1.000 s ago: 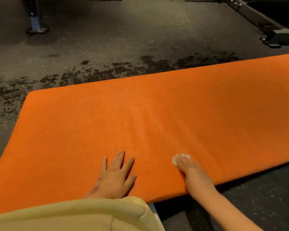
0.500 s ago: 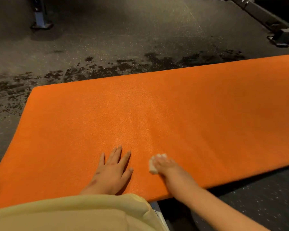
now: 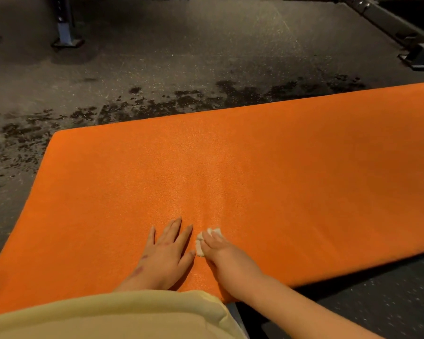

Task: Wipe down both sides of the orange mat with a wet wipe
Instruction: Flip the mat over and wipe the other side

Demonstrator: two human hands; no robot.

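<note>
Fabric (image 3: pixel 108 314), pale yellow and soft, fills the bottom edge. Just beyond, left hand (image 3: pixel 165 255) lies flat on the orange mat (image 3: pixel 255 167), fingers spread, holding nothing, bracing. Right hand (image 3: pixel 222 252) just beside it, fingers laid straight over a small crumpled white wet wipe (image 3: pixel 200 249), pressing it onto the mat near the near edge.

Progress guess: mid-wipe on the upper face. A pale sheen runs up the middle, damp or glare, cannot tell. Underside hidden; flip and second side likely left.

Mat is thick foam with a fine pebbled grain and a rounded corner, lying flat and skewed on the floor (image 3: pixel 206 57). Floor is dark speckled rubber with blotchy dark patches (image 3: pixel 181 99) along the mat's far edge. Metal frame foot (image 3: pixel 65 33) far left, metal rail (image 3: pixel 389 23) far right.
</note>
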